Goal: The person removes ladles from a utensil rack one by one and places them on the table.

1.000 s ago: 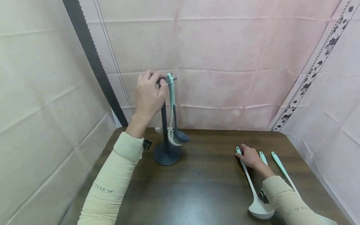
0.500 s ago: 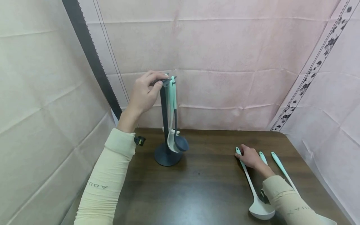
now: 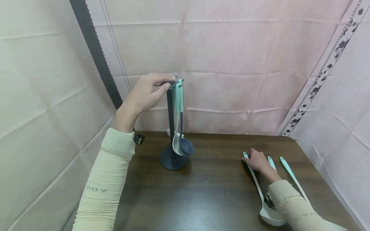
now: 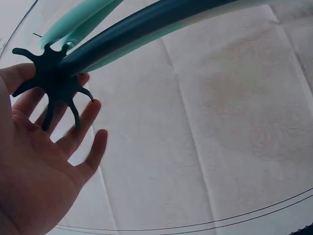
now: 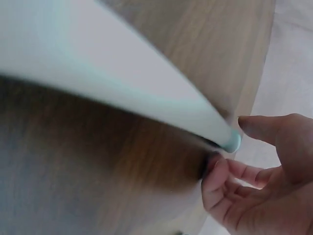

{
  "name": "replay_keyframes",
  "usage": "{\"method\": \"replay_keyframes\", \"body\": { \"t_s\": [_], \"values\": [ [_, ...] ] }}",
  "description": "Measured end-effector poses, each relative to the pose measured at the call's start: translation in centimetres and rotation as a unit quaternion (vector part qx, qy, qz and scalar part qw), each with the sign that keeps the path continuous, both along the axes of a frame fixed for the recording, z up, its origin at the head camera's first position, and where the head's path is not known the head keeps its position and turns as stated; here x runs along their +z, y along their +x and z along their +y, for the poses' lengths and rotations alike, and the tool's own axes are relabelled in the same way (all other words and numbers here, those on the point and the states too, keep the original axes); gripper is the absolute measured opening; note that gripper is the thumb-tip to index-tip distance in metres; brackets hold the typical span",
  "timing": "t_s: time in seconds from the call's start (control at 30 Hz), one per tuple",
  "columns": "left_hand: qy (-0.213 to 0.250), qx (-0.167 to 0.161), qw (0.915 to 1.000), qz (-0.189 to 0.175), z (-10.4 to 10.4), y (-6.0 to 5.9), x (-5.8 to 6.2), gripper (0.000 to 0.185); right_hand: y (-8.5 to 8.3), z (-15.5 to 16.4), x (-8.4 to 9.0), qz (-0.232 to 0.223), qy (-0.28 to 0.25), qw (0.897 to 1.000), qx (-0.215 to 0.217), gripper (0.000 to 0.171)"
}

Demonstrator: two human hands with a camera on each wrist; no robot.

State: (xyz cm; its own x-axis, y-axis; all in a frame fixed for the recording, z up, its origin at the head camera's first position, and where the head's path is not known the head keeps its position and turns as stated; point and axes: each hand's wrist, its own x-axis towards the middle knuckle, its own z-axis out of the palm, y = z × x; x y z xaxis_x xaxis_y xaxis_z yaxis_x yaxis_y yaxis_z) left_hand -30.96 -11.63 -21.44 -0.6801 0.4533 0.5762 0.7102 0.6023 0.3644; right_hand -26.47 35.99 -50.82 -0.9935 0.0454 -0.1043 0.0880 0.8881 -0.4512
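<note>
My left hand (image 3: 144,93) rests at the top of a dark utensil stand (image 3: 173,160). In the left wrist view, its fingers spread loosely behind the stand's ring of hooks (image 4: 55,76), touching it. From the stand hang a dark-headed ladle (image 3: 186,147) and a white utensil (image 3: 177,146), both with mint handles; another white utensil is partly hidden behind the post. On the right, my right hand (image 3: 258,161) holds the handle end of a white ladle (image 3: 270,215) lying on the table, thumb on one side and curled fingers on the other (image 5: 259,181).
Two more mint handles, a shorter one (image 3: 271,162) and a longer one (image 3: 290,173), lie beside the right hand, their heads mostly hidden by the sleeve. The brown wooden table (image 3: 214,189) ends at a pale cloth backdrop (image 3: 225,102), with cloth on both sides.
The stand's top has turned, bringing the hanging utensils round. My left hand has shifted left and its fingers have loosened. The held ladle's bowl has slid slightly right.
</note>
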Motion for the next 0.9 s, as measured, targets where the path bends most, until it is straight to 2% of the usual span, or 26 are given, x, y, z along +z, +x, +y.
{"method": "replay_keyframes", "body": {
  "t_s": [0.13, 0.23, 0.33, 0.53, 0.67, 0.77, 0.9],
  "values": [
    [-0.019, 0.041, 0.9988, -0.020, 0.6, 1.0, 0.4, 0.042, 0.4, -0.4, 0.8, 0.009, 0.042, 0.999, 0.004, 0.054],
    [-0.029, 0.071, 0.9969, -0.016, 1.4, 1.6, 0.4, 0.049, 0.6, -1.1, 1.7, 0.033, 0.063, 0.997, 0.006, 0.067],
    [-0.045, 0.089, 0.9950, -0.003, 2.3, 2.0, 0.5, 0.056, 0.5, -2.1, 3.1, 0.074, 0.061, 0.995, 0.008, 0.066],
    [-0.067, 0.099, 0.9928, 0.015, 3.2, 2.6, 0.5, 0.050, 0.9, -5.4, 7.3, 0.167, 0.023, 0.985, 0.030, 0.052],
    [-0.107, 0.117, 0.9868, 0.035, 4.0, 3.0, 0.6, 0.050, 1.3, -8.1, 10.5, 0.223, -0.024, 0.973, 0.062, 0.042],
    [-0.131, 0.133, 0.9810, 0.054, 4.9, 3.2, 0.6, 0.050, 1.4, -10.2, 12.5, 0.261, -0.058, 0.959, 0.096, 0.038],
    [-0.090, 0.146, 0.9831, 0.063, 5.5, 2.7, 0.0, 0.048, 1.5, -12.8, 14.9, 0.302, -0.097, 0.938, 0.142, 0.037]
  ]
}}
